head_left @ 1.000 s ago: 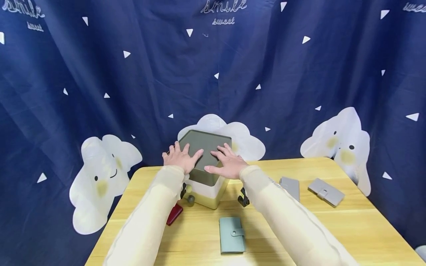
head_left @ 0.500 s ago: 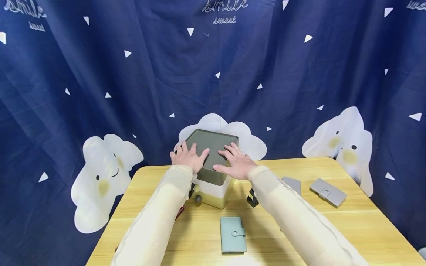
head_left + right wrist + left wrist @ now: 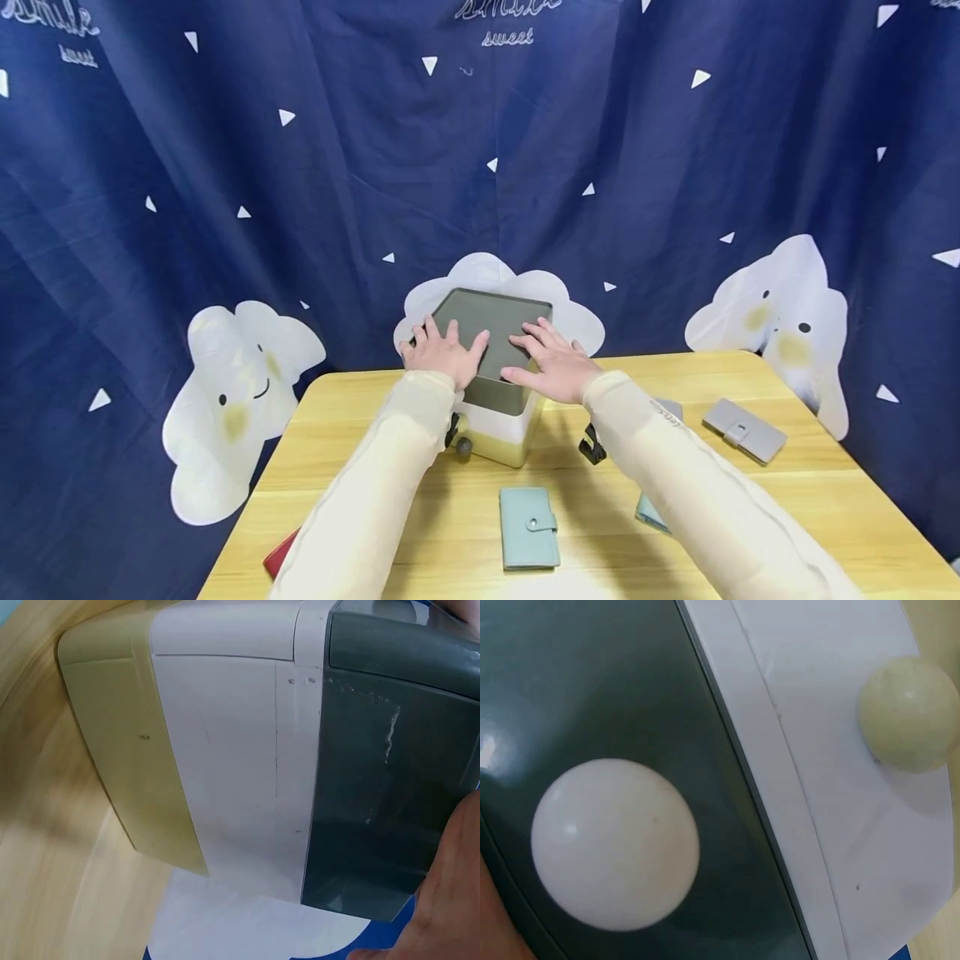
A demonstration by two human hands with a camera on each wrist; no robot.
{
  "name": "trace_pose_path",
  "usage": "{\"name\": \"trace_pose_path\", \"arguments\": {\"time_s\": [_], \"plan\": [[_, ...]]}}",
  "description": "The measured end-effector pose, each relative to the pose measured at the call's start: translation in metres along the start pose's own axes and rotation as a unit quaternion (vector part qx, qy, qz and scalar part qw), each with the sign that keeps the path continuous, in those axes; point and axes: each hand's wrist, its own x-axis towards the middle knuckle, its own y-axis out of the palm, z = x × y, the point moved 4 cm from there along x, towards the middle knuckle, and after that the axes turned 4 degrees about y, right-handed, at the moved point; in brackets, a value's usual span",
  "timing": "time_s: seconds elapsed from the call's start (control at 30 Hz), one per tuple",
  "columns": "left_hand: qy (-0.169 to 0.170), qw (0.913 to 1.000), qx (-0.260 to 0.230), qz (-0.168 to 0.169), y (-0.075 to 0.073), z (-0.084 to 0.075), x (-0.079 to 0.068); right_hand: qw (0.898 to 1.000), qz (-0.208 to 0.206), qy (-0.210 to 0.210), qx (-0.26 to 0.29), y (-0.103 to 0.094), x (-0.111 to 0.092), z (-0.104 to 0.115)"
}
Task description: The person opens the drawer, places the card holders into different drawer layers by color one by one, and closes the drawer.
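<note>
I have the left hand (image 3: 444,357) and right hand (image 3: 553,367) spread on the dark-topped drawer box (image 3: 497,423) beneath them, grasping nothing, probably steadying it; on their near side lies a teal wallet (image 3: 523,542), its strap (image 3: 543,523) presumably keeping it closed.

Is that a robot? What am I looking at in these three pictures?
No robot: these are a person's bare left hand and right hand. The wide picture comes from a camera on the head, looking forward and down. The others come from wrist cameras: the left one sees a white knob and a yellow knob; the right one sees the side of a three-layer drawer box.

On the wooden table are that box, a light blue wallet, a grey wallet, and other things partly hidden by sleeves. Both hands rest on the box with spread fingers, gripping nothing.
</note>
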Motion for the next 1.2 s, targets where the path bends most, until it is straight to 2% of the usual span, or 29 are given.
{"name": "trace_pose_path", "arguments": {"time_s": [0.13,0.27,0.63,0.87,1.03,1.2], "plan": [[0.003,0.9999,0.003,-0.009,0.003,-0.012,-0.001,1.000,0.001,-0.001,-0.007,-0.004,-0.004,-0.011],[-0.005,0.9999,0.012,-0.004,0.006,-0.022,-0.003,1.000,0.015,0.000,-0.008,-0.006,-0.006,-0.021],[-0.016,0.9996,0.007,-0.021,0.005,-0.051,-0.011,0.999,0.030,0.014,-0.029,-0.016,-0.004,-0.044],[-0.025,0.9995,-0.003,-0.020,0.008,-0.069,-0.014,0.998,0.033,0.024,-0.038,-0.023,-0.002,-0.055],[-0.011,0.9999,0.002,-0.010,0.006,-0.065,-0.011,0.998,0.033,0.033,-0.051,-0.018,0.006,-0.054],[0.043,0.9985,-0.033,-0.006,0.000,-0.039,-0.001,0.997,0.021,0.043,-0.060,-0.012,0.012,-0.041]]}}
